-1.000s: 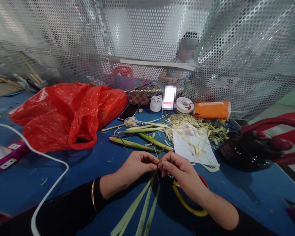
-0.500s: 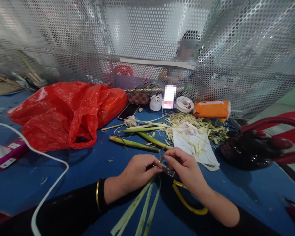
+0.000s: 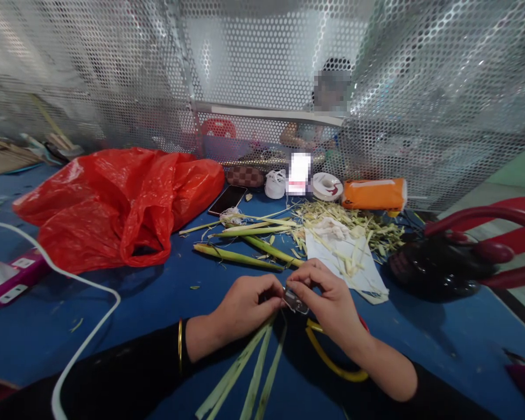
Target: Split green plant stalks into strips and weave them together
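Note:
My left hand (image 3: 249,306) is closed in a pinch at the upper ends of several long green leaf strips (image 3: 257,373), which hang down toward me. Its thumb and fingertips almost meet those of my right hand (image 3: 326,297), also pinched closed. What the right fingertips grip is too small to make out. Just below them shows a small flat metal piece (image 3: 296,300), partly covered by the fingers. Under my right wrist lies a curved yellow handle (image 3: 332,359), with a bit of red beside it; the rest is hidden.
Green stalks (image 3: 238,258) lie beyond my hands, near leaf scraps (image 3: 354,221) and white paper (image 3: 371,286). A red plastic bag (image 3: 100,204) and white cable (image 3: 100,315) are left, a dark pot (image 3: 437,268) right. Behind a perforated screen (image 3: 266,58) sits a person (image 3: 308,134).
My fingertips have closed together a little more, and the thin strip end that stuck up between them no longer shows. The view has shifted slightly; the table things stay in place.

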Motion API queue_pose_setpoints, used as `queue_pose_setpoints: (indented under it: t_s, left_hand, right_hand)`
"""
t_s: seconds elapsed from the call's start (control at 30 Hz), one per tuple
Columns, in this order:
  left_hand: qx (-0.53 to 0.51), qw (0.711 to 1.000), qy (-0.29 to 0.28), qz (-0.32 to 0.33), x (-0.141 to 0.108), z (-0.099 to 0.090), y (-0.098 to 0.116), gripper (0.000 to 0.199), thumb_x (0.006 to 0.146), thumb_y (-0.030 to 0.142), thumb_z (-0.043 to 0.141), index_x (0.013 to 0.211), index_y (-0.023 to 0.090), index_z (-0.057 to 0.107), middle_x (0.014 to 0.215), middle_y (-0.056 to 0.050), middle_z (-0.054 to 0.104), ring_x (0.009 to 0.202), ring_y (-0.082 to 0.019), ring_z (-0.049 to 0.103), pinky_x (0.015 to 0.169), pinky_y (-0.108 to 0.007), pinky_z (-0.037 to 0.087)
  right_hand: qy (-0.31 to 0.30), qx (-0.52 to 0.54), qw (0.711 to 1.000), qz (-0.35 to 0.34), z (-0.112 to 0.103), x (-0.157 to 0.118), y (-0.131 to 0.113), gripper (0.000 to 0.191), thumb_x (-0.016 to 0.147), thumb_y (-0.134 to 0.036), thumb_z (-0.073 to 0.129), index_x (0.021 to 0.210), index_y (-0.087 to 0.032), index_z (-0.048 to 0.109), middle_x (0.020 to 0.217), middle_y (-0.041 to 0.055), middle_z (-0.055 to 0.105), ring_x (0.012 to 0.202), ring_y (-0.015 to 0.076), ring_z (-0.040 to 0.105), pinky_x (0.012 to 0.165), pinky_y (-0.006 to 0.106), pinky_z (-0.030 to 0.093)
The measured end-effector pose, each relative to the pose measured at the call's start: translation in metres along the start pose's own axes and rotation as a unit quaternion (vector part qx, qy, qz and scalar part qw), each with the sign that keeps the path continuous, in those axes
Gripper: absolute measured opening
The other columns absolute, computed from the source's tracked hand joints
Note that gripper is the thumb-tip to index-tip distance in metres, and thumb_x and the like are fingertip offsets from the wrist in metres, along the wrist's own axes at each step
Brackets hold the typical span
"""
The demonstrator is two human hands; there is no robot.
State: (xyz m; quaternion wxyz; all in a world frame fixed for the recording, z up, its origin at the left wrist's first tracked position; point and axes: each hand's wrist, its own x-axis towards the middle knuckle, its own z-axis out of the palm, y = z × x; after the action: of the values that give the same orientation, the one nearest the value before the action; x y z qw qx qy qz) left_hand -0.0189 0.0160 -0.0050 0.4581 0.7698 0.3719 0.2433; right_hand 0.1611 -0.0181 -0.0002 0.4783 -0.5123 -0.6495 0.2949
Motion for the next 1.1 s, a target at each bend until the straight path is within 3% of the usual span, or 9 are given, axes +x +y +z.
queue_pose_setpoints:
  t_s: [0.17, 0.53, 0.63, 0.73, 0.93, 1.1]
  left_hand:
    - [-0.258, 0.959, 0.011, -0.114, 0.008, 0.000, -0.003, 0.018, 0.075, 0.031, 0.066, 0.075, 0.017, 0.055, 0.066, 0.002, 0.062, 0.052, -0.010, 0.054, 0.052, -0.021, 0.042]
    - [-0.301, 0.942, 0.029, -0.143, 0.011, -0.011, -0.006, 0.025, 0.067, 0.031, 0.077, 0.072, 0.014, 0.060, 0.060, 0.003, 0.060, 0.051, -0.008, 0.053, 0.049, -0.019, 0.038]
    - [-0.309, 0.940, 0.026, -0.139, 0.011, -0.013, -0.006, 0.024, 0.065, 0.029, 0.078, 0.071, 0.015, 0.060, 0.060, 0.003, 0.060, 0.051, -0.008, 0.053, 0.049, -0.020, 0.037]
    - [-0.307, 0.942, 0.016, -0.136, 0.010, -0.013, -0.007, 0.021, 0.066, 0.027, 0.077, 0.071, 0.015, 0.061, 0.059, 0.002, 0.061, 0.052, -0.009, 0.054, 0.049, -0.020, 0.037]
    - [-0.290, 0.948, 0.005, -0.132, 0.009, -0.013, -0.007, 0.019, 0.064, 0.025, 0.079, 0.069, 0.015, 0.064, 0.060, 0.001, 0.064, 0.055, -0.010, 0.056, 0.052, -0.020, 0.040]
    - [-0.296, 0.947, -0.002, -0.124, 0.009, -0.012, -0.005, 0.018, 0.064, 0.023, 0.079, 0.069, 0.015, 0.064, 0.061, 0.001, 0.066, 0.056, -0.010, 0.058, 0.053, -0.020, 0.041]
  right_hand:
    - [-0.026, -0.074, 0.990, -0.121, -0.003, -0.005, -0.003, 0.010, 0.089, -0.016, 0.056, 0.084, -0.023, 0.062, 0.081, 0.0037, 0.055, 0.077, 0.0190, 0.055, 0.067, 0.032, 0.044]
    - [-0.146, -0.076, 0.977, -0.138, -0.001, -0.005, -0.005, 0.011, 0.092, -0.018, 0.051, 0.084, -0.022, 0.057, 0.078, 0.0046, 0.062, 0.073, 0.0191, 0.056, 0.066, 0.033, 0.043]
    - [-0.152, -0.045, 0.984, -0.083, -0.003, -0.004, -0.006, 0.013, 0.090, -0.022, 0.053, 0.078, -0.021, 0.057, 0.076, 0.0028, 0.060, 0.071, 0.0173, 0.055, 0.065, 0.030, 0.042]
    - [-0.138, 0.021, 0.990, 0.016, -0.003, -0.003, -0.005, 0.019, 0.089, -0.027, 0.054, 0.071, -0.020, 0.057, 0.069, 0.0004, 0.057, 0.064, 0.0149, 0.052, 0.060, 0.028, 0.040]
    - [-0.076, 0.143, 0.964, 0.209, 0.002, 0.003, 0.000, 0.027, 0.084, -0.040, 0.058, 0.067, -0.019, 0.058, 0.057, -0.0013, 0.057, 0.053, 0.0119, 0.049, 0.052, 0.026, 0.040]
    - [-0.115, 0.151, 0.958, 0.216, 0.005, 0.003, -0.006, 0.012, 0.079, -0.031, 0.061, 0.078, -0.020, 0.065, 0.068, -0.0009, 0.062, 0.060, 0.0130, 0.055, 0.056, 0.025, 0.043]
